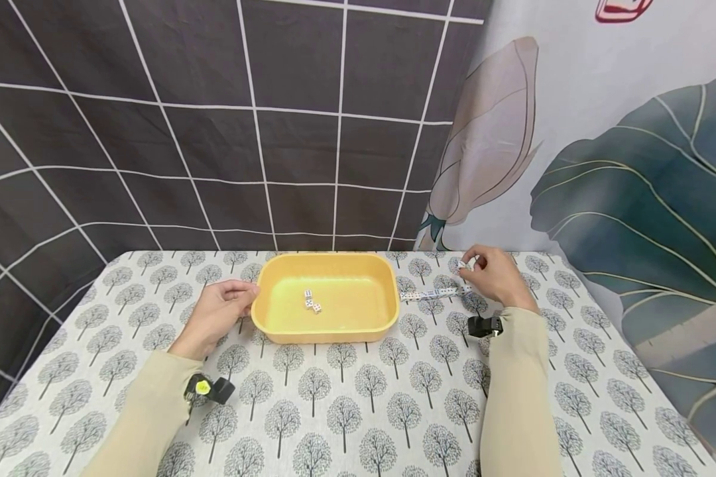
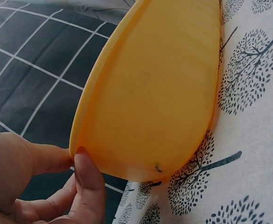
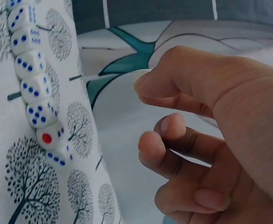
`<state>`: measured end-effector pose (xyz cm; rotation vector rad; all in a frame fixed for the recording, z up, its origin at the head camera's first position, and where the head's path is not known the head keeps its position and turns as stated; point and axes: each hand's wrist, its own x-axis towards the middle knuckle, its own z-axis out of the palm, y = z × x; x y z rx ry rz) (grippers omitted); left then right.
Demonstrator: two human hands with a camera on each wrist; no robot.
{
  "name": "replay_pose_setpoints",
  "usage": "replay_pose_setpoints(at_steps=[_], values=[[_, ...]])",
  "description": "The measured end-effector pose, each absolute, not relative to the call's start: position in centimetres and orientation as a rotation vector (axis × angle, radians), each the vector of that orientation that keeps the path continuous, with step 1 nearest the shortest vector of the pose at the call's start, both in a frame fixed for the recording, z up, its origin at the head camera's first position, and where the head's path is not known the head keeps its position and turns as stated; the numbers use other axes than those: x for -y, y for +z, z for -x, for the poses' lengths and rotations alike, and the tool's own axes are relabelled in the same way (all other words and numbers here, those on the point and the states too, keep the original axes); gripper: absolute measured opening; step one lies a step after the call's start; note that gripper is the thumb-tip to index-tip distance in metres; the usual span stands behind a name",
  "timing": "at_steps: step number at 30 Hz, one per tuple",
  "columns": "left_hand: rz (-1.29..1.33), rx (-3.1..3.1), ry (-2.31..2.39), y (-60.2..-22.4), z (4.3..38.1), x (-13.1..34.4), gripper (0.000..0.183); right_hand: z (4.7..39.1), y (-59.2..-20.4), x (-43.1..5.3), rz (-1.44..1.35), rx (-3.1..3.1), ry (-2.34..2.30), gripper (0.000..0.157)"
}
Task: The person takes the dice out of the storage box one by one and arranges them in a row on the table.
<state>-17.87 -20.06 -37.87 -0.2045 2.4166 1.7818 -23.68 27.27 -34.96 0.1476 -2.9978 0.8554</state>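
A yellow plastic tub (image 1: pixel 325 336) stands on the table, with a few small white dice (image 1: pixel 309 303) lying together inside it. My left hand (image 1: pixel 222 311) pinches the tub's left rim between thumb and finger, as the left wrist view also shows. To the tub's right runs a line of dice (image 1: pixel 435 293), set end to end; blue pips and one red pip show on these dice (image 3: pixel 37 88) in the right wrist view. Just beyond the line's right end, my right hand (image 1: pixel 496 277) holds a small white die (image 1: pixel 462 264) at its fingertips. The right wrist view hides that die.
A cloth (image 1: pixel 346 411) printed with grey trees covers the table. Behind it hangs a dark curtain (image 1: pixel 298 146) with white grid lines, and on the right a pale one (image 1: pixel 573 119) with large flowers and leaves. The line of dice ends close to the tub's right wall.
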Motion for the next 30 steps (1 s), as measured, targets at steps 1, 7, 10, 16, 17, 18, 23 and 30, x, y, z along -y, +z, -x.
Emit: replay_pose_setpoints(at_steps=[1, 7, 10, 16, 17, 18, 23, 30], values=[[0.205, -2.416, 1.782, -37.9, 17.9, 20.1, 0.036, 23.7, -35.1, -27.4, -0.147, 3.0, 0.853, 0.025], [0.218, -2.41, 1.779, -37.9, 17.9, 20.0, 0.037, 23.6, -35.7, -28.3, -0.103, 3.018, 0.832, 0.025], [0.22, -2.414, 1.777, -37.8, 17.8, 20.0, 0.037, 23.5, -36.1, -28.8, -0.075, 3.035, 0.828, 0.025], [0.206, -2.419, 1.783, -37.7, 17.8, 20.0, 0.036, 23.5, -36.6, -29.5, 0.005, 3.107, 0.86, 0.025], [0.203, -2.419, 1.785, -37.7, 17.8, 20.0, 0.036, 23.5, -36.6, -29.6, 0.021, 3.117, 0.858, 0.025], [0.201, -2.418, 1.787, -37.7, 17.8, 20.0, 0.036, 23.5, -36.6, -29.7, 0.034, 3.124, 0.856, 0.025], [0.2, -2.416, 1.789, -37.7, 17.8, 20.1, 0.037, 23.4, -36.8, -30.1, 0.089, 3.152, 0.852, 0.025], [0.212, -2.409, 1.793, -37.8, 17.9, 20.0, 0.037, 23.5, -37.3, -30.5, 0.084, 3.201, 0.828, 0.025]])
